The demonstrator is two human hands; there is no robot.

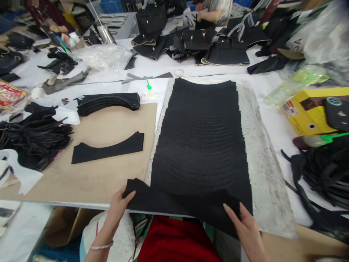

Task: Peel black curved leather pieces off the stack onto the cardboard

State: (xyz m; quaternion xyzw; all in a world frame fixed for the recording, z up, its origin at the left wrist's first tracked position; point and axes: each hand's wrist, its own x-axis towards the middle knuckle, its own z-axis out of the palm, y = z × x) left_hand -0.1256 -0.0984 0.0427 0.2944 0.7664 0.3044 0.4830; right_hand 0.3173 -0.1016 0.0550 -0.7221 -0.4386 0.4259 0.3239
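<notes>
Between my two hands stretches a black curved piece of fabric or leather (177, 203), at the table's front edge. My left hand (122, 200) pinches its left end, thumb on top. At the other end, my right hand (242, 218) grips the corner between thumb and fingers. Just beyond lies a long stack of overlapping black pieces (201, 138), fanned out in rows on a grey, worn board (269, 174). A single black curved piece (109, 147) rests flat on the brown board (109, 182) to the left. Behind it sits a thick pile of similar pieces (109, 102).
At left is a heap of black strips (35, 138). A green-tipped bottle (148, 87) stands behind the boards. On the right are a yellow box (302, 112), a clear green bottle (297, 83) and coiled black strips (324, 174). Black bags (226, 52) and other people's hands (209, 16) appear across the table.
</notes>
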